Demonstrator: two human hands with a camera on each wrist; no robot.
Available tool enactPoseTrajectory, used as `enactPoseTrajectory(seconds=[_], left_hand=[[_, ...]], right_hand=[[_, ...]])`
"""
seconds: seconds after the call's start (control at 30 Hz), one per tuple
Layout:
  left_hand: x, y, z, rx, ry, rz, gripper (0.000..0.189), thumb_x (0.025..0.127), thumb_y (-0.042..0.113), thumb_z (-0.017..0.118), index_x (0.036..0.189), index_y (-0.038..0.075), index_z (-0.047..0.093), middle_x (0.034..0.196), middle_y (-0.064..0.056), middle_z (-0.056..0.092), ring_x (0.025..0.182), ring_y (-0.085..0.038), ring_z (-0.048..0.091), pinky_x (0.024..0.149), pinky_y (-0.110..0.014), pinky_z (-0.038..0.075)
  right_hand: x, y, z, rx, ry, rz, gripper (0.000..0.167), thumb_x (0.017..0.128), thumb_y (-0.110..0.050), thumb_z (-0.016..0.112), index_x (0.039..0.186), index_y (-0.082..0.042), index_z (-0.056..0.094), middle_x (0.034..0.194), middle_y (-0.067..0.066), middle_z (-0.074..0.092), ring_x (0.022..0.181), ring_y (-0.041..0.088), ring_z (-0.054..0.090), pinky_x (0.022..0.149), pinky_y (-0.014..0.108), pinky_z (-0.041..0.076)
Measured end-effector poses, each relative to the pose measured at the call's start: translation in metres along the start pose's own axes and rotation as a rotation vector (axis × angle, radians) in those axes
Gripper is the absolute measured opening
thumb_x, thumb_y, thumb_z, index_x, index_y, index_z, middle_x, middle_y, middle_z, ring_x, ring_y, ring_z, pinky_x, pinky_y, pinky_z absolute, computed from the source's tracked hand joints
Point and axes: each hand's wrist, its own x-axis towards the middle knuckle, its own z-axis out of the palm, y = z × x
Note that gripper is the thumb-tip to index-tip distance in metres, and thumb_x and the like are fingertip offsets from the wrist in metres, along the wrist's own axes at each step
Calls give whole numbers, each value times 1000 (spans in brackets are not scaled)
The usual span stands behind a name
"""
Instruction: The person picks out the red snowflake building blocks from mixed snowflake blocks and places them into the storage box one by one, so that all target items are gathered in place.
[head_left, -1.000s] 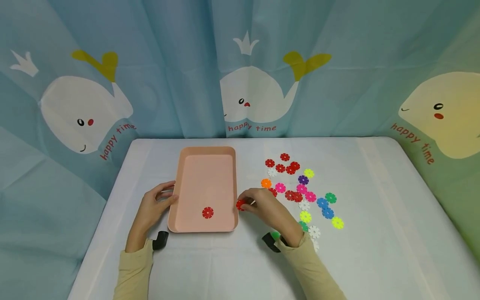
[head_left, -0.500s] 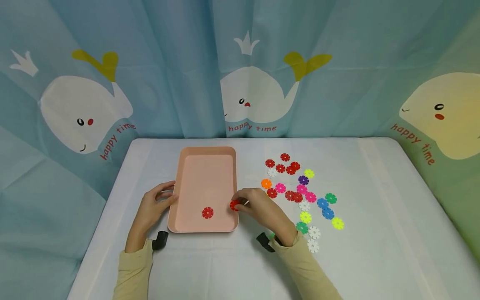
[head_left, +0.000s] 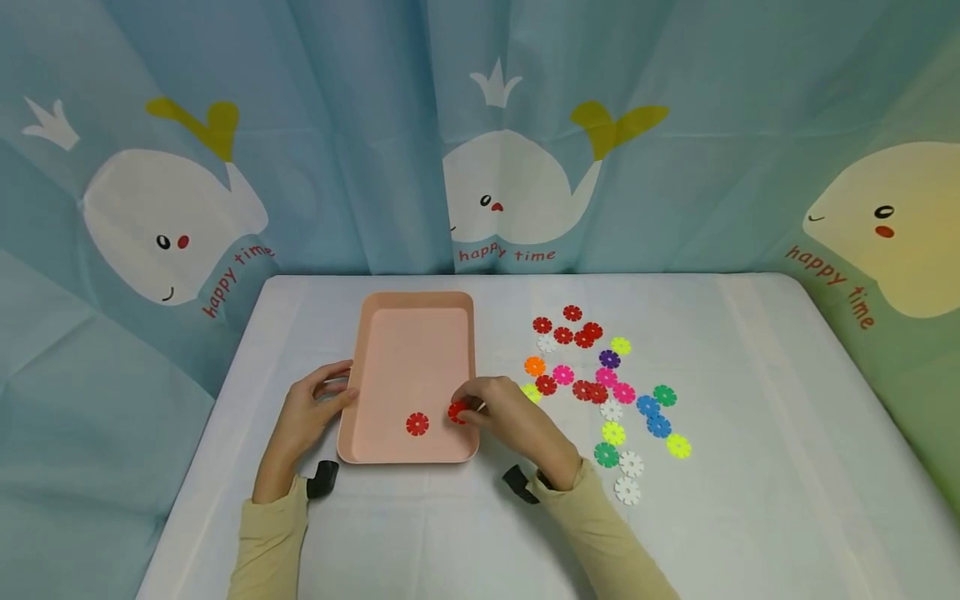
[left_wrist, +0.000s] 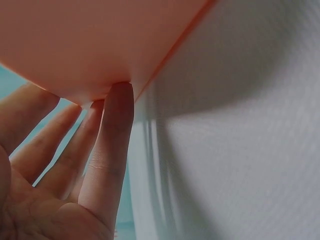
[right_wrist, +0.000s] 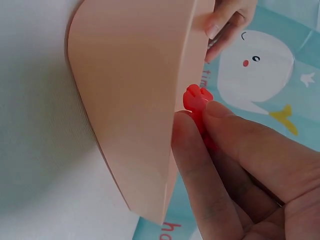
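A pink rectangular tray [head_left: 412, 358] lies on the table, with one red flower-shaped plastic disc [head_left: 417, 424] on its floor. My left hand [head_left: 303, 412] holds the tray's left edge, the thumb over the rim and the other fingers against the outer wall, as the left wrist view [left_wrist: 65, 155] shows from close up. Over the right rim, my right hand [head_left: 506, 417] pinches a second red disc [right_wrist: 198, 100] between thumb and index finger. That disc is above the tray floor, partly hidden by the fingertips.
Right of the tray several loose discs are scattered in red, pink, white, blue, green, purple and yellow, among them an orange disc [head_left: 535, 367] and a green disc [head_left: 664, 395]. A blue curtain [head_left: 360, 167] with whale prints hangs behind the white table [head_left: 750, 467].
My right hand has moved left with its red disc, from beside the tray's right rim to over the inside. My left hand and the tray have stayed put.
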Motion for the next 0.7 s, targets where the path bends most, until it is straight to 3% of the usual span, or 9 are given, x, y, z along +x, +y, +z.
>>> enactPoseTrajectory(seconds=[0.43,0.7], left_hand=[[0,2,-1,10,1,12,51,94,16,70,141,2,54,138,-19,57,114,-30,63,86,-10,46],[0,1,0,2,1,7,51,94,16,70,141,3,54,139,-17,57,116,-32,62,86,-10,46]], right_hand=[[9,1,13,-36,-33,-14,17,85,-8,78,101,-3,75,93,4,74,82,13,66,79,26,57],[14,2,18,1,-51,-36,14,85,-5,77,99,-2,76,91,5,73,80,13,66,77,24,56]])
